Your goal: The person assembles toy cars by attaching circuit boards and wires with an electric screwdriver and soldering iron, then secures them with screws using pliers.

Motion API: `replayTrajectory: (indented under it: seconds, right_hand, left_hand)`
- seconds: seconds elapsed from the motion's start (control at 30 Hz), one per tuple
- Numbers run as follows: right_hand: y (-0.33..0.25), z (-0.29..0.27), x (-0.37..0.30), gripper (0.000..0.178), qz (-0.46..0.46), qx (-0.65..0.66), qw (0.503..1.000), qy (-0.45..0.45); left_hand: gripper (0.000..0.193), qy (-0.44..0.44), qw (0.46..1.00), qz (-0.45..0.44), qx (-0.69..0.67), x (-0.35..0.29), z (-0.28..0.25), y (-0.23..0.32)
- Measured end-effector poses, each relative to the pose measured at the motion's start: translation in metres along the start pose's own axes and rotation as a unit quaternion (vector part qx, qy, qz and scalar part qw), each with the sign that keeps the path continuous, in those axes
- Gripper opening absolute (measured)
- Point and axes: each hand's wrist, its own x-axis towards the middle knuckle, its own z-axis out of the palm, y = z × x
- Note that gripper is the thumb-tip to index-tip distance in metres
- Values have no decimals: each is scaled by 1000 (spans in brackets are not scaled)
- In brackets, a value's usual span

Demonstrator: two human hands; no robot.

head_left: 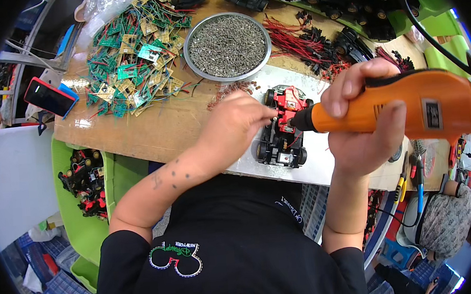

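Observation:
A red and black toy car chassis (283,146) with black wheels lies on a white board (327,165) in front of me. My right hand (361,113) is wrapped round an orange electric screwdriver (407,110), held nearly level. Its dark tip meets the red middle part of the chassis. From the left, my left hand (239,122) reaches to the same red part with thumb and finger pinched together. Something small and pale shows at those fingertips, too small to name.
Beyond the chassis stands a round metal bowl (188,54) full of small screws. Green and tan circuit boards (132,72) with wires are heaped at the left, near a phone (50,97). Red and black wires (299,39) lie right of the bowl. A green bin (67,199) holds car parts.

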Motion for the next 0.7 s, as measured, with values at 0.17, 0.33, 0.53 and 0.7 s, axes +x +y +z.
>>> replayTrajectory:
  seconds: [0.17, 0.33, 0.53, 0.7]
  right_hand:
    - [-6, 5, -11, 51, -15, -3, 1000, -1]
    - [-8, 7, -16, 50, -13, -21, 1000, -7]
    - [-12, 14, -20, 51, -1, -55, 998, 0]
    - [-15, 12, -20, 52, 3, -52, 999, -13]
  left_hand:
    - [12, -13, 992, 13, 125, -4, 11, 13]
    - [14, -6, 988, 39, 150, 0, 9, 16]
    - [15, -1, 983, 73, 166, 0, 9, 18]
    - [14, -9, 993, 25, 114, -5, 16, 17]
